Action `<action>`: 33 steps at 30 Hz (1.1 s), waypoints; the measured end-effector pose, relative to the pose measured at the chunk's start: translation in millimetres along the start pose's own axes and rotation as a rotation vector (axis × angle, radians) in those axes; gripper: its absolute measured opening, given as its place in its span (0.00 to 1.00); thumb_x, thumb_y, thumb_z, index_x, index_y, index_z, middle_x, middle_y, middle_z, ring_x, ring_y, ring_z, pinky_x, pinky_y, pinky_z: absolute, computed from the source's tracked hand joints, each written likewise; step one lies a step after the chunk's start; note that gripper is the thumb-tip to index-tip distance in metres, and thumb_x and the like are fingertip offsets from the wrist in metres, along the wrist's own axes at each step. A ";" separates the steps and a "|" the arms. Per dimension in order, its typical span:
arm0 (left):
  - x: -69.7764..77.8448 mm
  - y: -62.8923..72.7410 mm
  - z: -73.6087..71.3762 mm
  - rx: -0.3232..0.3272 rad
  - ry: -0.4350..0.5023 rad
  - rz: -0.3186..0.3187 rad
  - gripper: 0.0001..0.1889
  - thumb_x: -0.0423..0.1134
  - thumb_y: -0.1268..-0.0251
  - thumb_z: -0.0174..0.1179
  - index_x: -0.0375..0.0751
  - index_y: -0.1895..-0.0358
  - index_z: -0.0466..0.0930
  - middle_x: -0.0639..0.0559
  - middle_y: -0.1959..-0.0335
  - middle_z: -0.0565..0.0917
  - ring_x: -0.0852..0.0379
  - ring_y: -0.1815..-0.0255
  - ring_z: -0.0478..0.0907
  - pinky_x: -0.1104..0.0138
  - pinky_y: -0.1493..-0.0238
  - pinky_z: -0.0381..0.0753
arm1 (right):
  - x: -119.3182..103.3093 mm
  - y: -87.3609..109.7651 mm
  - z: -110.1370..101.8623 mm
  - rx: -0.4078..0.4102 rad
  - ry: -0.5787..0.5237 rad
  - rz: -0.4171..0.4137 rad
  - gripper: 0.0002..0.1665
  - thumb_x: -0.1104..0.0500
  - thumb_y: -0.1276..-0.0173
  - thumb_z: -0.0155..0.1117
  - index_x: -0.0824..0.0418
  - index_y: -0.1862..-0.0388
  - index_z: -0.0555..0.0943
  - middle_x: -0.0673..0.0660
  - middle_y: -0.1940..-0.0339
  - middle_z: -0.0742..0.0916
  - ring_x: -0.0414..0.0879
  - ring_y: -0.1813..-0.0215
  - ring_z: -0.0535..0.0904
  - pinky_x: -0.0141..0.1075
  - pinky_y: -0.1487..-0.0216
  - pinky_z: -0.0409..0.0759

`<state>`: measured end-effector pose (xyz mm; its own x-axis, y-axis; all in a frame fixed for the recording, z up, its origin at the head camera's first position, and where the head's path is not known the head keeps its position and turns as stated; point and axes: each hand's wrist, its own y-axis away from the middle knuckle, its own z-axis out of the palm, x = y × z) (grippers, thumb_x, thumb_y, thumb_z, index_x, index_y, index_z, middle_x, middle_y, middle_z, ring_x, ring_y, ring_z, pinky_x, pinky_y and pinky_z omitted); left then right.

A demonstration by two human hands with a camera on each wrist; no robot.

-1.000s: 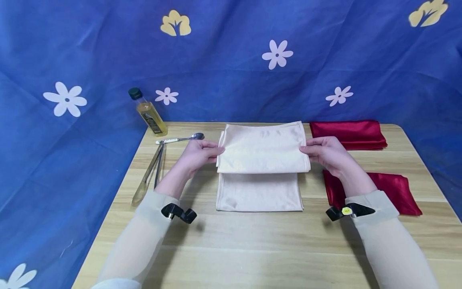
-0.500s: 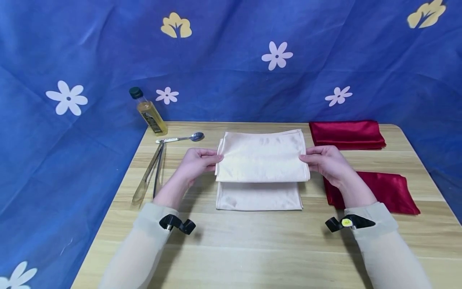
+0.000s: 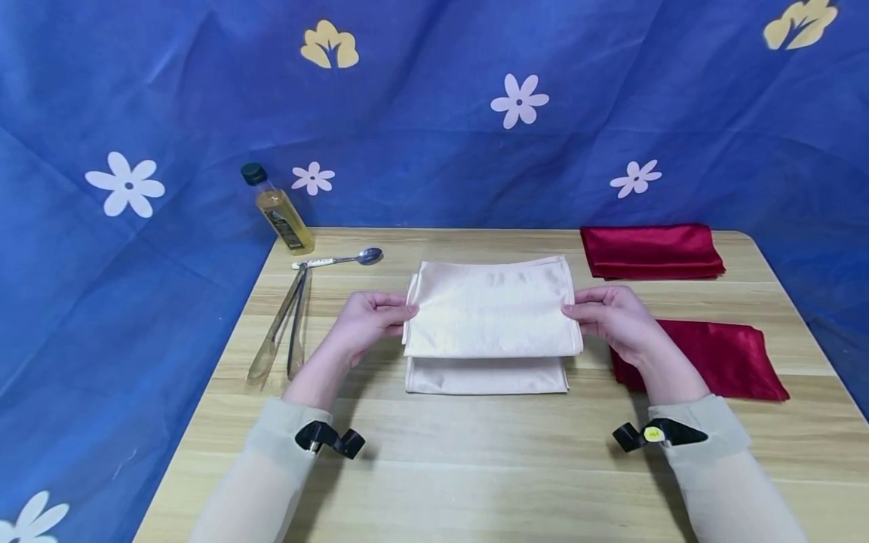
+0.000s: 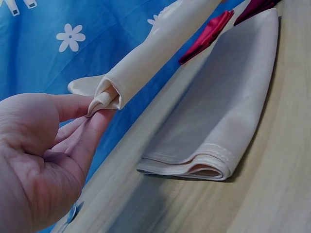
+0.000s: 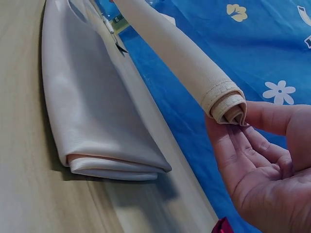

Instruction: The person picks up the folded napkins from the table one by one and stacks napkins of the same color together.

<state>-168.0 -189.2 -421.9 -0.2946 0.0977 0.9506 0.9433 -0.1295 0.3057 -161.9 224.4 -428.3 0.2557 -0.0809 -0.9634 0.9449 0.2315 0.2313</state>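
Note:
A folded cream satin cloth (image 3: 492,313) hangs in the air between both hands, its layers showing at the ends in the wrist views. My left hand (image 3: 370,320) pinches its left edge between thumb and fingers. On the opposite edge my right hand (image 3: 614,317) pinches it the same way. Below lies a second folded cream cloth (image 3: 486,377) on the table, partly covered by the raised one in the head view. The left wrist view shows a gap between the lower cloth (image 4: 214,97) and the held one (image 4: 150,53).
Two folded dark red cloths lie at the right, one (image 3: 652,253) at the back and another (image 3: 720,358) partly behind my right forearm. On the left are metal tongs (image 3: 278,328), a spoon (image 3: 339,260) and an oil bottle (image 3: 281,215) on the wooden table (image 3: 475,467).
Both hands have moved toward the person with the held cloth, which now covers more of the cloth lying on the table. The grip at both edges is the same.

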 end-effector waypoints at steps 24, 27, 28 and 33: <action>-18.9 12.6 -2.6 -0.044 -0.031 -0.036 0.17 0.30 0.32 0.72 0.23 0.45 0.83 0.38 0.53 0.89 0.51 0.55 0.89 0.62 0.50 0.90 | 19.3 13.5 0.0 -0.044 0.038 0.043 0.04 0.71 0.30 0.71 0.68 0.57 0.87 0.55 0.64 0.91 0.42 0.62 0.88 0.37 0.58 0.90; -20.3 13.7 -2.8 -0.046 -0.033 -0.039 0.17 0.29 0.32 0.72 0.23 0.45 0.82 0.38 0.54 0.89 0.51 0.56 0.89 0.62 0.50 0.90 | 22.1 14.1 0.1 -0.046 0.040 0.053 0.05 0.71 0.30 0.71 0.68 0.57 0.87 0.55 0.65 0.91 0.43 0.62 0.88 0.37 0.58 0.91; -20.5 14.5 -2.8 -0.046 -0.033 -0.042 0.17 0.29 0.32 0.72 0.22 0.45 0.82 0.38 0.54 0.89 0.51 0.56 0.89 0.62 0.51 0.90 | 23.2 14.3 0.0 -0.048 0.044 0.057 0.05 0.71 0.30 0.71 0.67 0.57 0.86 0.55 0.65 0.91 0.43 0.62 0.88 0.37 0.58 0.91; -22.1 18.6 -2.2 -0.049 -0.028 -0.055 0.16 0.27 0.32 0.71 0.21 0.46 0.82 0.39 0.57 0.89 0.52 0.58 0.89 0.62 0.52 0.91 | 27.9 15.3 0.3 -0.053 0.059 0.075 0.05 0.70 0.31 0.72 0.67 0.57 0.86 0.55 0.64 0.91 0.42 0.62 0.88 0.37 0.58 0.91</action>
<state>-144.3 -195.9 -437.1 -0.3411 0.1339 0.9304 0.9169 -0.1710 0.3608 -140.2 225.4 -451.6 0.3111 -0.0046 -0.9504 0.9110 0.2861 0.2969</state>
